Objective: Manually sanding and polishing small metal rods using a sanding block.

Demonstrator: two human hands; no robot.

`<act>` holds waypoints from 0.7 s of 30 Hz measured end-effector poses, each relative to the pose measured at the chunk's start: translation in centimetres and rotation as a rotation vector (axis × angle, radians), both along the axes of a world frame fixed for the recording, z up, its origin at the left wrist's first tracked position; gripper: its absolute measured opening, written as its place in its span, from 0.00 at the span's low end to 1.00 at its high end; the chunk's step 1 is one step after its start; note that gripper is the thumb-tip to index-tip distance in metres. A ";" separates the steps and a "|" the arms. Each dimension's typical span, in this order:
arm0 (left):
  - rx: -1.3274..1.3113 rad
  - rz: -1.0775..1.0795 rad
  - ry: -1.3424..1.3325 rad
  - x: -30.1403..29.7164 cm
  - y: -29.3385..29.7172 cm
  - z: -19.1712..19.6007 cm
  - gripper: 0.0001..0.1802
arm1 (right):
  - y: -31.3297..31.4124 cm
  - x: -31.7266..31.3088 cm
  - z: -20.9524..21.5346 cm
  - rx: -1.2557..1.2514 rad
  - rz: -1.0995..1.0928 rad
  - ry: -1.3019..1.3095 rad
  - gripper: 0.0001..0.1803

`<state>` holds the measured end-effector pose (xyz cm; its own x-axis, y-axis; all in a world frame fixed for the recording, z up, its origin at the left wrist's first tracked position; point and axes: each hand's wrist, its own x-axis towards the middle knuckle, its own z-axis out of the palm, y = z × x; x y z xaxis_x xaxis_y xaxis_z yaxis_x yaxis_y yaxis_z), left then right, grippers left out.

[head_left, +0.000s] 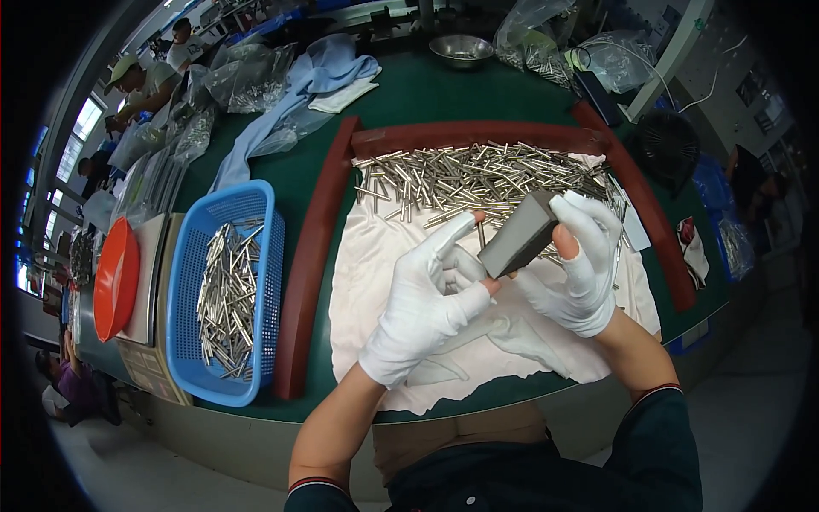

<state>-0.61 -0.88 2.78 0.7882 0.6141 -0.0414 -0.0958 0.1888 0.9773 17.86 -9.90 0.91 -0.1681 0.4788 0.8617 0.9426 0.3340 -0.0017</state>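
Note:
My right hand point(589, 264), in a white glove with bare fingertips showing, grips a dark grey rectangular block point(520, 230) that looks like an abrasive block. Just left of it, my left hand point(435, 299), also gloved, pinches a slim metal pin point(480, 234) between index fingertip and thumb. The block hides part of that pin and lies close against it; contact is hard to make out. Beyond both hands, a heap of similar metal pins point(478, 175) spreads over a pale pink cloth point(367, 247). A crumpled white cloth point(520, 341) rests beneath my hands.
Dark red padded bars point(316, 256) border the cloth on three sides. To the left stand a blue basket point(181, 299) of pins and an orange-red plastic dish point(117, 277). A metal bowl point(461, 49) and plastic bags point(247, 77) sit farther back. Other people work at far left.

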 end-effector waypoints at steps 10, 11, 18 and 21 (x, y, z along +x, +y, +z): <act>0.034 0.035 0.012 0.1 0.0 -0.3 0.37 | -0.1 -0.3 0.2 -0.041 -0.004 0.042 0.56; 0.065 0.017 0.007 0.1 0.0 -0.4 0.37 | -0.1 -0.3 0.3 -0.022 -0.006 0.038 0.54; 0.094 0.077 0.035 0.0 0.1 -0.5 0.36 | 0.3 0.1 0.2 -0.136 -0.010 0.288 0.55; 0.082 0.063 0.056 0.0 0.3 -0.6 0.36 | 0.4 0.3 0.1 -0.133 0.041 0.291 0.55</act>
<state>-0.61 -0.57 2.15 0.7459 0.6652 -0.0322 -0.0496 0.1037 0.9934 18.15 -9.52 0.98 0.0544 0.5884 0.8067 0.8819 0.3506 -0.3152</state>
